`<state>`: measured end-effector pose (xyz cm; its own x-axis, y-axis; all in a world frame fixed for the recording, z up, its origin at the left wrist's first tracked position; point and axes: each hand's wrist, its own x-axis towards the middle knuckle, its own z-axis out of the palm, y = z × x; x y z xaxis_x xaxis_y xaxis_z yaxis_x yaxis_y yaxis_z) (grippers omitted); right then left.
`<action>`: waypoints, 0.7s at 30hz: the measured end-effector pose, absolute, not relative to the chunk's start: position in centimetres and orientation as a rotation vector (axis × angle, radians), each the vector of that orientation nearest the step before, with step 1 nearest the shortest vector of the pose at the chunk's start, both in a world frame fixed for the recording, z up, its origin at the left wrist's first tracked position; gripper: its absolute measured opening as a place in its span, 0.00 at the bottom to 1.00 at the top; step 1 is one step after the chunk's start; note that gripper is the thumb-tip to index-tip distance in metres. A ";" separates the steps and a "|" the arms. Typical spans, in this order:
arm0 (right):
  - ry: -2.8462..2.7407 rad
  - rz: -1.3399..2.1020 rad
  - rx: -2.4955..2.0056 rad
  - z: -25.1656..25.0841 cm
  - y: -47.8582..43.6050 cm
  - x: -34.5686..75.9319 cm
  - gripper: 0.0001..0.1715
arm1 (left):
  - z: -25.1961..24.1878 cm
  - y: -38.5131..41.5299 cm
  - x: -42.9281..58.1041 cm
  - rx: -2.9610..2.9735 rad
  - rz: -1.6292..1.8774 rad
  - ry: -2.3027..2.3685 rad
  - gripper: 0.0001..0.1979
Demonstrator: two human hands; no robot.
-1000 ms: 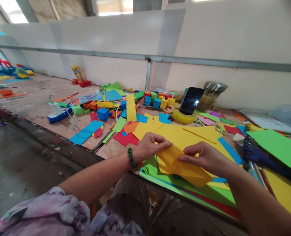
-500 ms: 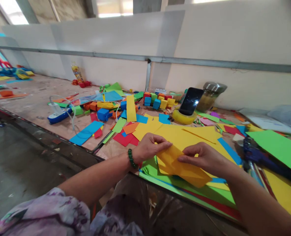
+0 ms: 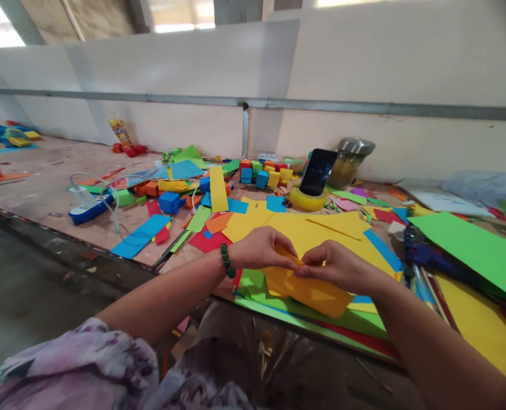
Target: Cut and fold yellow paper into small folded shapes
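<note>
Both my hands pinch a folded piece of yellow-orange paper (image 3: 308,291) over the near edge of the workbench. My left hand (image 3: 261,249), with a green bead bracelet (image 3: 226,260) on its wrist, grips the paper's upper left part. My right hand (image 3: 337,265) grips it from the right, and the fingertips of the two hands meet at the fold. The paper hangs down below my fingers over a stack of green, red and yellow sheets (image 3: 278,304).
Coloured paper scraps and foam blocks (image 3: 265,172) litter the wooden bench (image 3: 43,188). A phone (image 3: 318,172) leans on a yellow tape roll (image 3: 307,200) beside a glass jar (image 3: 347,162). A blue glue gun (image 3: 432,256) lies at right, a blue-white device (image 3: 85,209) with cables at left.
My hands have come together so their fingertips now touch at the paper's fold. The view has shifted slightly to the right and down.
</note>
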<state>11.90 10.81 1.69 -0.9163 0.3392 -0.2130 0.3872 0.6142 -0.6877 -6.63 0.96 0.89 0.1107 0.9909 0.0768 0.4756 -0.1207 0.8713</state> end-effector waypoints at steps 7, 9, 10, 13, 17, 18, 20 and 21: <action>2.783 -1.234 0.652 2.0 11.2 12.4 0.29 | 1.9 2.1 -6.2 1.714 0.814 1.454 0.12; 2.795 -1.216 0.642 1.9 11.4 12.6 0.28 | 1.9 2.3 -6.2 1.714 0.821 1.447 0.12; 2.803 -1.205 0.636 1.9 11.4 12.6 0.27 | 1.8 2.4 -6.2 1.714 0.828 1.435 0.12; 2.816 -1.195 0.626 1.9 11.6 12.8 0.27 | 1.6 2.5 -6.2 1.705 0.857 1.394 0.12; 2.801 -1.202 0.632 1.9 11.6 12.9 0.27 | 1.1 2.5 -6.3 1.673 0.893 1.364 0.12; 2.795 -1.204 0.634 2.0 11.6 12.8 0.28 | 1.0 2.5 -6.4 1.665 0.901 1.363 0.12; 2.786 -1.209 0.631 2.0 11.6 12.8 0.28 | 0.8 2.5 -6.4 1.657 0.913 1.360 0.12; 2.784 -1.211 0.627 2.0 11.6 12.8 0.28 | 0.7 2.5 -6.4 1.654 0.918 1.358 0.12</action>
<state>12.76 11.58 1.96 -0.9173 0.3472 -0.1948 0.3792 0.6132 -0.6930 -6.36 2.52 0.68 0.1637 0.9853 0.0493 0.4125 -0.1137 0.9038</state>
